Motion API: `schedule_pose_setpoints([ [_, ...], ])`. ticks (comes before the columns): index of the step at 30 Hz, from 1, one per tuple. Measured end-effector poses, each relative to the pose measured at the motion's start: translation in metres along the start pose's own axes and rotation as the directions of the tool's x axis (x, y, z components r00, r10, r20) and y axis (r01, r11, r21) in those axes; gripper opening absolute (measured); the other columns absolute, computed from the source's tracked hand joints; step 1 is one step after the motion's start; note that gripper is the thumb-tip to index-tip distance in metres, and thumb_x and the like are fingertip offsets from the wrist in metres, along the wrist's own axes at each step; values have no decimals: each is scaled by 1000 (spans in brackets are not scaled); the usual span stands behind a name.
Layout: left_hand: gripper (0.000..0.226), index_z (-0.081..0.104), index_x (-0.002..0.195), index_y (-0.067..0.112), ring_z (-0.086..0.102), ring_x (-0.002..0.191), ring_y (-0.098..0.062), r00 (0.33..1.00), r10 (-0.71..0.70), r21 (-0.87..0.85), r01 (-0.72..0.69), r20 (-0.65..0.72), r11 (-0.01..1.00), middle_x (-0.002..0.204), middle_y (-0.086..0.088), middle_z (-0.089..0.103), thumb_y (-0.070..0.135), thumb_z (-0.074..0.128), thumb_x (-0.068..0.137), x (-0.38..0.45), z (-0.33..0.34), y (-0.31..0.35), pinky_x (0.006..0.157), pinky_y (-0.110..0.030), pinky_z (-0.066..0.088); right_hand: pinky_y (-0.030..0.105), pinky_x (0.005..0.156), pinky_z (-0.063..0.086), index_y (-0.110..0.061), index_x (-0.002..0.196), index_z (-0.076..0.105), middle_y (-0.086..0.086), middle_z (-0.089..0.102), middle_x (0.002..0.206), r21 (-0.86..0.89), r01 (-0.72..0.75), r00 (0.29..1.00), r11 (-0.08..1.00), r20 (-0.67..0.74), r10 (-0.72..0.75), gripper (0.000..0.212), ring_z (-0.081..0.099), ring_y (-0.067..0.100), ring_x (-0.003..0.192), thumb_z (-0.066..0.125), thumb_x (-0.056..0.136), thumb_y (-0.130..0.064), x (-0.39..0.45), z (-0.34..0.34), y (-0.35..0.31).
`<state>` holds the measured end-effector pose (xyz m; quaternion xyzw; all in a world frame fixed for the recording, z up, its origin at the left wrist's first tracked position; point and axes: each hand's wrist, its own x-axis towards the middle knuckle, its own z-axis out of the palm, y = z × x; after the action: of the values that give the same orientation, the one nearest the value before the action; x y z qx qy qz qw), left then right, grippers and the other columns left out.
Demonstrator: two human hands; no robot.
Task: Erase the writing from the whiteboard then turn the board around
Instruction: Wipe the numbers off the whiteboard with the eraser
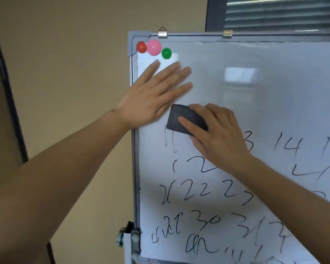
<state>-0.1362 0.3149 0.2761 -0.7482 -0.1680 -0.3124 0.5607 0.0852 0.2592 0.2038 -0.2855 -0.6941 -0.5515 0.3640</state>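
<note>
While the flat left hand [151, 96] is bracing the grey-framed whiteboard [265, 82], the right hand [215, 132] is gripping the dark rectangular eraser [181, 119]; the remaining black handwritten numerals [204, 193] are lying directly below and rightward, nearest that hand.

Magnets: red [141, 47], pink [154, 47] and green [166, 53], close together.
Wall: beige [65, 54].
Window blinds [282, 14]: upper right, slats closed.
</note>
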Motion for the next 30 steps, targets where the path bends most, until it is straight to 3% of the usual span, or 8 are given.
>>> schedule_pose_setpoints([
  [10, 46, 33, 152, 13, 27, 147, -33, 1000, 16, -12, -16, 9, 1000, 158, -13, 31, 20, 26, 108, 1, 11, -4, 118, -55, 21, 46, 86, 37, -8, 122, 65, 25, 60, 123, -3, 261, 956, 965, 139, -258, 40, 49, 37, 105, 59, 84, 4, -7, -3, -6],
  [14, 46, 30, 152, 13, 27, 146, -34, 1000, -9, 26, 9, 6, 1000, 158, -14, 30, 22, 29, 107, 2, 12, -1, 117, -57, 23, 47, 91, 34, -8, 124, 63, 25, 59, 123, 45, 397, 888, 917, 234, -396, 38, 47, 38, 106, 37, 96, 0, -23, -9, -15],
  [17, 46, 33, 152, 11, 28, 145, -35, 1000, -26, 15, 26, 4, 1000, 158, -15, 31, 21, 32, 107, 2, 13, 6, 116, -59, 24, 47, 87, 36, -7, 121, 65, 26, 60, 121, -6, 326, 927, 945, 199, -319, 39, 48, 38, 104, 34, 98, 0, -18, -11, -14],
  [22, 46, 31, 152, 12, 27, 146, -35, 998, -63, 44, 63, 5, 997, 158, -14, 30, 21, 32, 107, 0, 15, 9, 116, -60, 23, 47, 82, 36, -8, 121, 66, 26, 60, 121, -116, 100, 991, 988, 96, -89, 40, 47, 38, 102, 58, 84, 2, -6, -11, -2],
  [27, 46, 32, 152, 12, 27, 146, -35, 998, -68, 69, 68, 7, 995, 158, -14, 30, 20, 31, 107, 1, 16, 8, 116, -59, 23, 48, 82, 36, -5, 121, 65, 29, 60, 118, -23, 313, 932, 949, 197, -302, 35, 47, 39, 104, 46, 93, 0, -37, -14, -12],
  [30, 46, 30, 153, 12, 26, 146, -35, 997, -72, 74, 70, 14, 995, 159, -14, 29, 21, 30, 108, 0, 16, 12, 117, -59, 23, 47, 83, 36, -7, 122, 65, 27, 60, 120, -25, 335, 923, 942, 211, -323, 36, 48, 39, 103, 48, 91, 0, -41, -16, -9],
])
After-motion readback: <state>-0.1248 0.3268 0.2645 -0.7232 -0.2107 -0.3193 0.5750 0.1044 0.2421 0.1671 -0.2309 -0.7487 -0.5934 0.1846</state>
